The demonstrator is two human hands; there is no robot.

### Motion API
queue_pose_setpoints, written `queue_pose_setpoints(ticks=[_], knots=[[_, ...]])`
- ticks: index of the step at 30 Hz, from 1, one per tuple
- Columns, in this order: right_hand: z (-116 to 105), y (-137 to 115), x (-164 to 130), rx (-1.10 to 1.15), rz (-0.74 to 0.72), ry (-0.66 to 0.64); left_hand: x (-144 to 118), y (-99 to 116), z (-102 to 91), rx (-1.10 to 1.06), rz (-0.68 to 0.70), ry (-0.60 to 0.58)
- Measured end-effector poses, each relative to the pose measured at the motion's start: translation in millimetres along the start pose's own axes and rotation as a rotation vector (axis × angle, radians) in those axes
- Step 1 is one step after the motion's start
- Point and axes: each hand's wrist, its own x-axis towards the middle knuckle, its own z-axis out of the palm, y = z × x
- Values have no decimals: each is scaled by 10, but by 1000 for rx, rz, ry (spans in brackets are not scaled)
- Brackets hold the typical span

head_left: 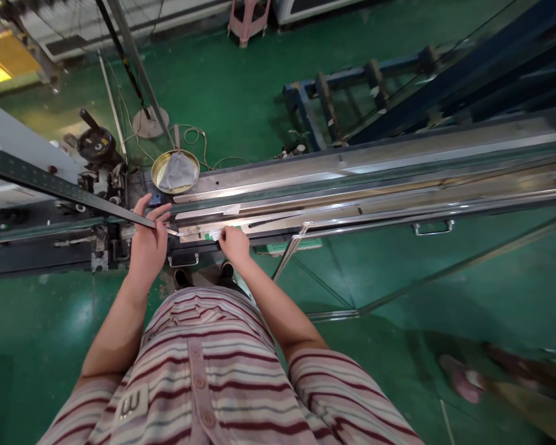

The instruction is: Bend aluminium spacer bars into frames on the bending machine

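Note:
My left hand (149,244) is curled round the end of a long dark perforated strip (81,196), with some fingers raised. This strip slants in from the left edge, and its tip reaches a bright metal rail (192,236). My right hand (235,245) is closed, its fingertips pressed down on the rail beside a small green-and-white piece (212,235). A thin ruler-like strip with fine marks (208,228) lies along the rail between my hands. What my right fingertips pinch is hidden.
A round yellow tin with a grey cloth (178,171) stands behind the rail. Left of it is a black-handled machine part (95,145). Shiny thin bars (352,217) run off to the right. A blue frame (306,102) stands behind. Another person's shoe (463,378) shows lower right.

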Motion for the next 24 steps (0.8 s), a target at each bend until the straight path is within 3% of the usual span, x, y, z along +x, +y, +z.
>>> queue_pose_setpoints(ticks=[8, 15, 21, 24], knots=[[-23, -327, 153, -112, 164, -81, 30, -129, -33, -53, 20, 5], [-88, -23, 218, 60, 245, -155, -5, -214, -90, -99, -9, 0], [28, 38, 131, 115, 219, -19, 20, -166, -63, -90, -10, 13], [-95, 139, 92, 137, 207, 67, 64, -105, -15, -91, -16, 15]])
